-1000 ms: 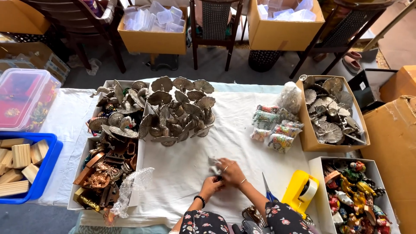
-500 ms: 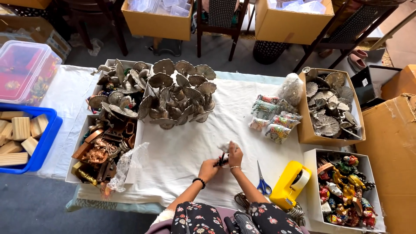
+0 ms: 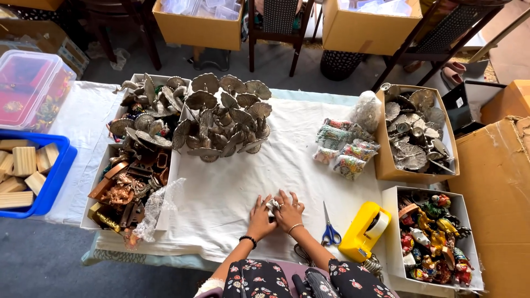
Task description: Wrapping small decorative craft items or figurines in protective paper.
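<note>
My left hand (image 3: 258, 216) and my right hand (image 3: 289, 212) lie side by side on the white cloth (image 3: 221, 204) near the table's front edge. Between them they press a small white-wrapped bundle (image 3: 272, 206) down onto the cloth; only its top shows between the fingers. Blue-handled scissors (image 3: 329, 232) lie just right of my right hand. A yellow tape dispenser (image 3: 366, 231) stands a little farther right.
A pile of grey metal fan-shaped pieces (image 3: 223, 118) sits at the back centre. Boxes of metal figures (image 3: 132, 165) stand left, packets of coloured beads (image 3: 342, 149) and a cardboard box of metal parts (image 3: 417, 135) right. A box of painted figurines (image 3: 433, 237) is front right; a blue crate of wooden blocks (image 3: 27, 171) is far left.
Both hands had lifted the bundle and worked it in the air above the cloth; now they have come down and press it flat on the cloth nearer me.
</note>
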